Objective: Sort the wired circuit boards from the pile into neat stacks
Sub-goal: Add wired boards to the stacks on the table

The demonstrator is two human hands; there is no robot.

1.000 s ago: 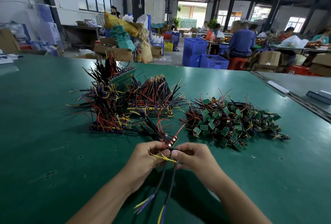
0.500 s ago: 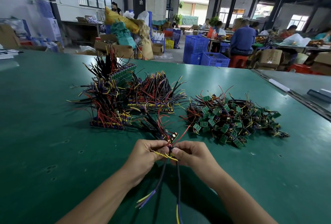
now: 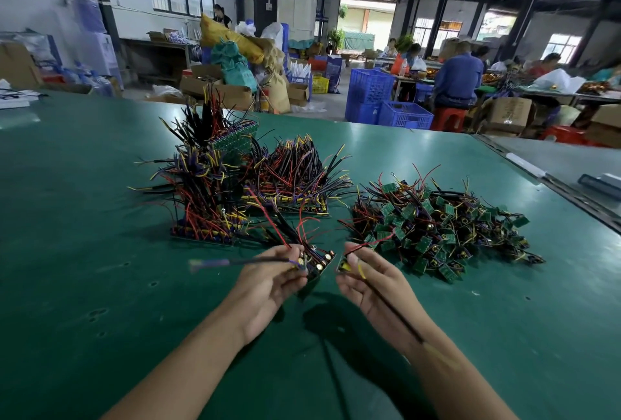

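The left hand curls round a small bunch of boards near the middle of the bench. The right hand pinches 1 board. The pile lies right, the stacks far left. Boards seem light and stiff, wires floppy; holding the board edges looks best.

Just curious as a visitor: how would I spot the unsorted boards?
On the green table, look beyond the right hand. The loose pile of circuit boards lies there, small green boards jumbled every way, unlike the stacks to its left with wires standing up.
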